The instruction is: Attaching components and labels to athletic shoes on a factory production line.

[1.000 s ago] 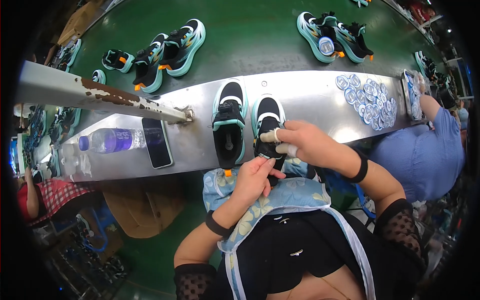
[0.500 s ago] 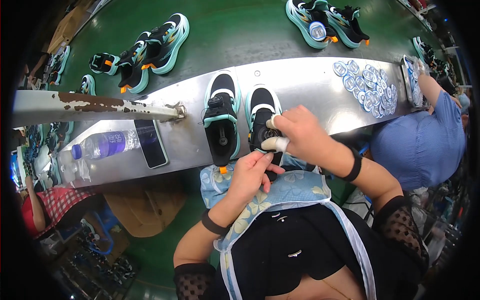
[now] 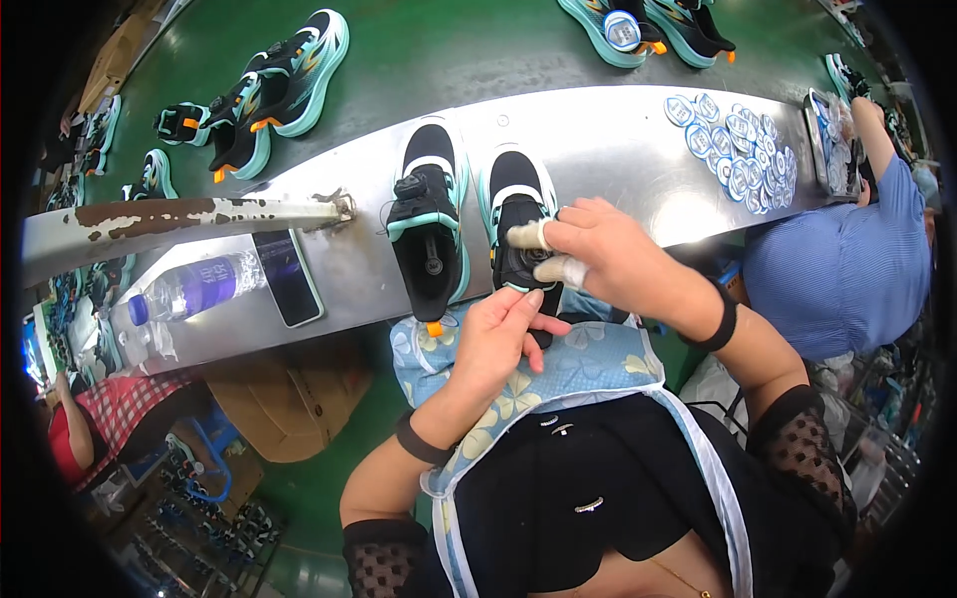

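Two black sneakers with mint-green soles stand side by side, toes pointing away from me. My left hand (image 3: 498, 339) pinches the tongue edge of the right sneaker (image 3: 514, 187) between thumb and fingers. Over that same sneaker, my right hand (image 3: 618, 254) has its thumb and index finger, both in pale finger covers, on either side of a round black dial (image 3: 536, 255). Part of the dial and the shoe opening are hidden by my hands. Beside it, the left sneaker (image 3: 431, 214) stands untouched, with its own dial and an orange heel tab.
A metal ledge (image 3: 364, 284) holds a phone (image 3: 288, 277), a water bottle (image 3: 194, 289) and many round blue-white tags (image 3: 743, 159). A chipped metal bar (image 3: 189, 214) crosses at left. More sneakers (image 3: 299, 80) are on the green surface beyond. A co-worker in blue (image 3: 837, 269) is at right.
My right index finger has shifted left and the thumb right around the dial. My left hand keeps its pinch. The view has shifted slightly, and the sneakers beyond appear higher up.
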`<state>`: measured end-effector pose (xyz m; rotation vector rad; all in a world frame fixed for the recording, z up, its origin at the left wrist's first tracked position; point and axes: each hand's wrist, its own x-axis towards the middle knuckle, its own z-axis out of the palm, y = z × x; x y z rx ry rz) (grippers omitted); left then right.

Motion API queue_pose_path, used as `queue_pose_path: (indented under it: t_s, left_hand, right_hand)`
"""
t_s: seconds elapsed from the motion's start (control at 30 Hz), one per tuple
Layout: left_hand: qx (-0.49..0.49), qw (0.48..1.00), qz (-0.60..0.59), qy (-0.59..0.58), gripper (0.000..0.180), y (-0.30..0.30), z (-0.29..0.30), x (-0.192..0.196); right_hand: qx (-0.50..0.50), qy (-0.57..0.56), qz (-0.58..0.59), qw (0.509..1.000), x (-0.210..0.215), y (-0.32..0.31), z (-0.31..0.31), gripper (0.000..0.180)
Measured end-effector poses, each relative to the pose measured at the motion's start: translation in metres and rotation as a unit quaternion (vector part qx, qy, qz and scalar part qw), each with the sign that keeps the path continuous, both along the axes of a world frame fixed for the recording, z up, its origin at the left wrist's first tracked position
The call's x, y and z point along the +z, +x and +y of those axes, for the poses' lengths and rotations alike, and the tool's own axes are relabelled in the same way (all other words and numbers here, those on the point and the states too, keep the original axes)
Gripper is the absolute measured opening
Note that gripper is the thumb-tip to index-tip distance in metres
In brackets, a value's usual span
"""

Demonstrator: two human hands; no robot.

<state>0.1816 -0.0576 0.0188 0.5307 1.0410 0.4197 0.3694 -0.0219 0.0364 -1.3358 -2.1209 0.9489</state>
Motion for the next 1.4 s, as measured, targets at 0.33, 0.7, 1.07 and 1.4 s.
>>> queue_pose_path:
  t_s: [0.33, 0.7, 1.07, 1.4]
  left_hand:
    - [0.000, 1.000, 0.008, 0.010, 0.026, 0.005, -0.001, 0.003]
    - [0.006, 1.000, 0.004, 0.014, 0.027, 0.009, -0.003, -0.001]
    - [-0.005, 0.999, 0.013, 0.036, 0.031, 0.013, -0.003, -0.002]
    - [-0.005, 0.999, -0.020, 0.034, 0.036, 0.011, 0.000, -0.009]
  right_hand:
    - [0.015, 0.043, -0.011, 0.999, -0.003, 0.008, 0.004, 0.040]
    - [0.000, 0.019, -0.023, 1.000, -0.006, 0.009, 0.001, 0.040]
    - [-0.048, 0.083, 0.016, 0.995, -0.011, 0.010, 0.003, 0.028]
    - [-0.039, -0.075, 0.024, 0.996, -0.003, -0.002, 0.011, 0.024]
